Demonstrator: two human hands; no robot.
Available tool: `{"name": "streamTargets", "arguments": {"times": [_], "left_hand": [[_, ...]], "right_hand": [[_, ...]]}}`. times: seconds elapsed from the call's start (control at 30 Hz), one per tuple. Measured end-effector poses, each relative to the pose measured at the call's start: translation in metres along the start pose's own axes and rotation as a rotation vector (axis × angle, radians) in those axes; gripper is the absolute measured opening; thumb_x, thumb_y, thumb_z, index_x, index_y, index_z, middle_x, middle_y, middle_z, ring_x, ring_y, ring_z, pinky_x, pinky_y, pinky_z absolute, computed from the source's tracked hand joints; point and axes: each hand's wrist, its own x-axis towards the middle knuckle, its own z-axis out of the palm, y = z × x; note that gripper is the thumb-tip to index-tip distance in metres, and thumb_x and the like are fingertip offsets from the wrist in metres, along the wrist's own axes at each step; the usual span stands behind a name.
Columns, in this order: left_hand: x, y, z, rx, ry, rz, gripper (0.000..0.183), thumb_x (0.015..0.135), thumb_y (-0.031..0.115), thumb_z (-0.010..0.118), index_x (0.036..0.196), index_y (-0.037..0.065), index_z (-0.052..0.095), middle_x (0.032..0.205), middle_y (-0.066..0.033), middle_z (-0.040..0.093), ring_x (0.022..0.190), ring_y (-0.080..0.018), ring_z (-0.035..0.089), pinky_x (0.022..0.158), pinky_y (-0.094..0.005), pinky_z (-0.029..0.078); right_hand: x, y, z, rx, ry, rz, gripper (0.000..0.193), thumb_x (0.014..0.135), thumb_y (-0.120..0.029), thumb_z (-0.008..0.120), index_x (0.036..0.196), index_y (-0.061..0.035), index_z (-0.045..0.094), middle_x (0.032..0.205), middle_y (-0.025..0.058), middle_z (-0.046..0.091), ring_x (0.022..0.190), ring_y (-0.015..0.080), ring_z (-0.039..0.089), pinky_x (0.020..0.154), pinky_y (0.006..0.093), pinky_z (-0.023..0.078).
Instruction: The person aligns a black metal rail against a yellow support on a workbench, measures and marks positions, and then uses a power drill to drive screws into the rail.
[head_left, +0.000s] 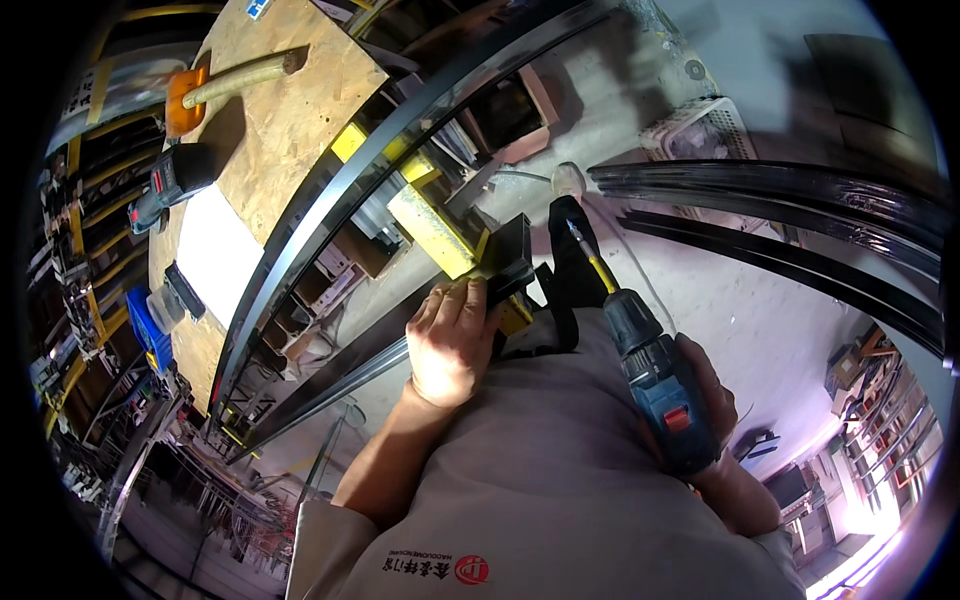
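Observation:
My left hand [447,345] is closed over a dark metal profile [517,245] near its end, in front of my waist. Beside the fingers is a yellow support block [432,228]. My right hand [705,385] is wrapped round a blue and black cordless drill [668,395], held upright at my right side. A slim driver bit with a yellow shank [601,268] points forward from its chuck, touching nothing. Past the left hand, a long dark frame bar [330,190] runs across the yellow supports. The underside of the left hand's grip is hidden.
At the left, a wooden board [300,110] carries an orange-headed mallet [240,80], a second cordless drill [165,185], a white sheet [220,240] and a blue container [148,325]. Long black profiles [780,185] jut in from the right, near a white basket [700,125].

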Motion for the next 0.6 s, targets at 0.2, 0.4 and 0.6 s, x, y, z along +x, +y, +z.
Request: {"name": "streamTargets", "arguments": {"times": [0.2,0.4,0.6], "left_hand": [[0.0004,0.0024,-0.0015,0.032,0.012,0.0,0.043,0.072,0.008,0.08,0.111,-0.005,0.066,0.096,-0.0196,0.068,0.085,-0.035,0.069,0.072,-0.041,0.057],[0.0008,0.0038,-0.0015,0.066,0.005,-0.004,0.042,0.073,0.01,0.08,0.11,-0.005,0.067,0.098,-0.0198,0.069,0.086,-0.035,0.07,0.074,-0.0422,0.057],[0.0011,0.0034,0.0003,0.078,0.025,0.021,0.042,0.072,0.01,0.08,0.109,-0.005,0.068,0.096,-0.02,0.07,0.086,-0.0357,0.07,0.075,-0.0425,0.057]], "right_hand": [[0.0023,0.0001,0.0014,0.042,0.0,0.007,0.078,0.08,-0.021,0.081,0.141,0.01,0.043,0.093,0.0129,0.073,0.08,0.0195,0.072,0.073,0.0297,0.057],[0.0063,-0.0028,-0.0008,0.06,0.005,0.031,0.077,0.081,-0.021,0.081,0.14,0.0107,0.044,0.092,0.0132,0.073,0.078,0.0198,0.073,0.071,0.029,0.057],[0.0087,-0.0012,-0.0004,0.049,0.011,-0.008,0.071,0.082,-0.014,0.079,0.139,0.0126,0.044,0.091,0.0138,0.074,0.079,0.0209,0.074,0.07,0.0294,0.058]]}}
